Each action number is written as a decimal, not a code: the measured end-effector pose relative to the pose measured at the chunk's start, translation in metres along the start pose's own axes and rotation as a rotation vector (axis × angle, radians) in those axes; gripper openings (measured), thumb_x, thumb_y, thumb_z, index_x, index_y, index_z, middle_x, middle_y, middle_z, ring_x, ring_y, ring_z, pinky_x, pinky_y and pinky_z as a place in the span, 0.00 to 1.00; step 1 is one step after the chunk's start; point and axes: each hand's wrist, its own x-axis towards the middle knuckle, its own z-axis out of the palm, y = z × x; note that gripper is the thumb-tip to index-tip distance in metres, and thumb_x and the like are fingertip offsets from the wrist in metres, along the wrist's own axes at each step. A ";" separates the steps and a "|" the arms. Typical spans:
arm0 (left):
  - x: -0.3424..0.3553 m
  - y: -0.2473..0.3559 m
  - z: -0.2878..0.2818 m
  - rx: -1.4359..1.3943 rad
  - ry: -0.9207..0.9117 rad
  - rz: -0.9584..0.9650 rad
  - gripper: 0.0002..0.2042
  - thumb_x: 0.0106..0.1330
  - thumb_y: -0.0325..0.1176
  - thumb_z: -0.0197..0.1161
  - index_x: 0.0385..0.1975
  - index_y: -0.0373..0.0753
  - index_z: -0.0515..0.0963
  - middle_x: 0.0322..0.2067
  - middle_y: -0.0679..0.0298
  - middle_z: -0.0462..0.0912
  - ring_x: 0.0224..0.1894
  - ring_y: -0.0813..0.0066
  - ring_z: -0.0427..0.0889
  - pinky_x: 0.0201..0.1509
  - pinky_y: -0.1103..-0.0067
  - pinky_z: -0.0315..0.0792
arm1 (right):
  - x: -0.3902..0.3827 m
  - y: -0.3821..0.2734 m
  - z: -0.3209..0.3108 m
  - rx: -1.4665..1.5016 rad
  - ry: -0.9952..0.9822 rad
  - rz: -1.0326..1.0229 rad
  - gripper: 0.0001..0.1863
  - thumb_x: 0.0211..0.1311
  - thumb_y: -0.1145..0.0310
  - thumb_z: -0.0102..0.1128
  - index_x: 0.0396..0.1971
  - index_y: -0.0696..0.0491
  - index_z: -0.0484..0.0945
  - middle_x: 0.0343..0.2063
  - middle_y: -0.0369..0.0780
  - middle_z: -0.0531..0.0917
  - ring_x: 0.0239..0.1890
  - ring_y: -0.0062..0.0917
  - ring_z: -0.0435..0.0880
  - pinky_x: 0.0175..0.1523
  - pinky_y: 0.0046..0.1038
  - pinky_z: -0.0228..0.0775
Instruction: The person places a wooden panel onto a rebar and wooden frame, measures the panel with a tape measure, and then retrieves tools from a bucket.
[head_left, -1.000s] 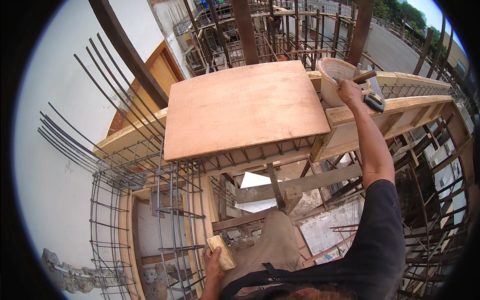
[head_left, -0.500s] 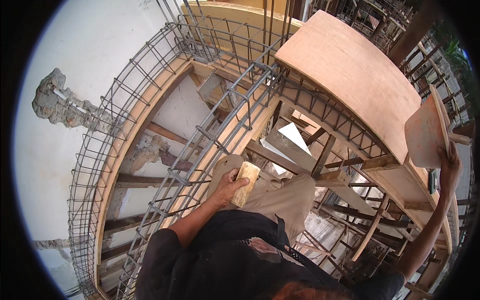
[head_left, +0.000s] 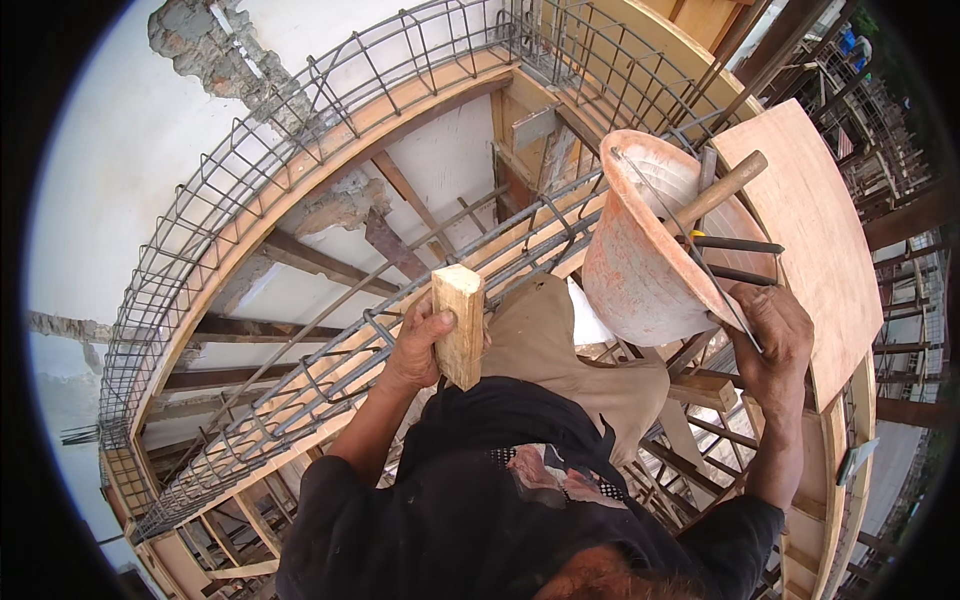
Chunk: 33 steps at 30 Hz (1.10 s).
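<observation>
My left hand (head_left: 418,345) is closed round a short block of wood (head_left: 460,330), held upright in front of my shirt. On the other side my right hand (head_left: 775,340) grips the rim of a worn orange-pink bucket (head_left: 640,265), tilted so that its mouth leans right. A hammer (head_left: 725,188) sticks out of the bucket by its wooden handle. Beside it are two dark tool handles (head_left: 738,244) and a thin metal rod or wire handle along the rim; their lower ends are hidden inside.
Rebar cages (head_left: 330,85) lie along the curved timber formwork at left, and long bars (head_left: 370,335) cross before me. A curved plywood sheet (head_left: 830,270) stands at right. Open gaps between timbers (head_left: 300,255) show below. The white wall (head_left: 120,210) has broken patches.
My right hand has brought the bucket inward from the far right, turning its mouth into view. The block in my left hand is now more upright. My view has shifted.
</observation>
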 end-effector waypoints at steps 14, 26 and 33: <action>0.009 0.067 -0.002 -0.139 0.140 0.245 0.42 0.50 0.40 0.77 0.64 0.34 0.63 0.56 0.58 0.75 0.57 0.67 0.77 0.59 0.69 0.75 | 0.033 -0.066 0.126 -0.073 -0.130 -0.439 0.15 0.49 0.67 0.60 0.40 0.52 0.76 0.34 0.35 0.79 0.36 0.22 0.79 0.42 0.27 0.69; 0.024 0.061 0.004 -0.227 0.189 0.107 0.37 0.47 0.33 0.76 0.59 0.33 0.68 0.47 0.58 0.80 0.46 0.68 0.83 0.50 0.71 0.81 | 0.077 -0.056 0.070 0.324 -0.471 -0.229 0.22 0.55 0.63 0.62 0.49 0.57 0.76 0.48 0.42 0.79 0.54 0.36 0.77 0.57 0.35 0.70; 0.023 0.055 -0.007 -0.307 0.171 0.103 0.36 0.47 0.30 0.76 0.59 0.33 0.68 0.47 0.57 0.81 0.46 0.66 0.83 0.50 0.71 0.81 | 0.128 -0.060 0.096 -0.083 -0.526 -0.300 0.14 0.53 0.74 0.58 0.41 0.56 0.79 0.37 0.40 0.79 0.45 0.35 0.80 0.49 0.34 0.76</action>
